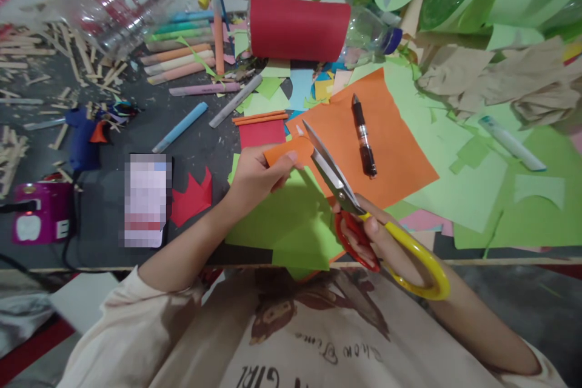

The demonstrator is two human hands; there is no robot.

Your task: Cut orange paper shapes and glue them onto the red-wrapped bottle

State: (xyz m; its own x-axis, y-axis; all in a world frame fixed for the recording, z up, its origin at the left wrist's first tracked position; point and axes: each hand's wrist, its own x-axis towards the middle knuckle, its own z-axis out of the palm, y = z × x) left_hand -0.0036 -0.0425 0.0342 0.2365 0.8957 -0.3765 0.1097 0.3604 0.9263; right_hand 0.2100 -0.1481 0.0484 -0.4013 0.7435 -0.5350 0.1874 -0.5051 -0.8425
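Note:
My left hand (266, 176) pinches a small piece of orange paper (287, 150) between thumb and fingers. In my right hand (370, 233) is a pair of scissors (339, 185) with one red and one yellow handle. Their blades are slightly apart and point up and left, touching or very near the right edge of the orange piece. Beneath lie a larger orange sheet (400, 151) and green paper (291, 218). A black pen (362, 133) rests on the orange sheet, right of the blades.
A bottle wrapped in red paper (297, 27) lies behind my hands. Several markers (179, 63), a phone (146, 200), a red paper cutout (193, 197), a blue glue gun (84, 139) and a purple box (42, 212) are to the left. Crumpled brown paper (491, 73) lies right.

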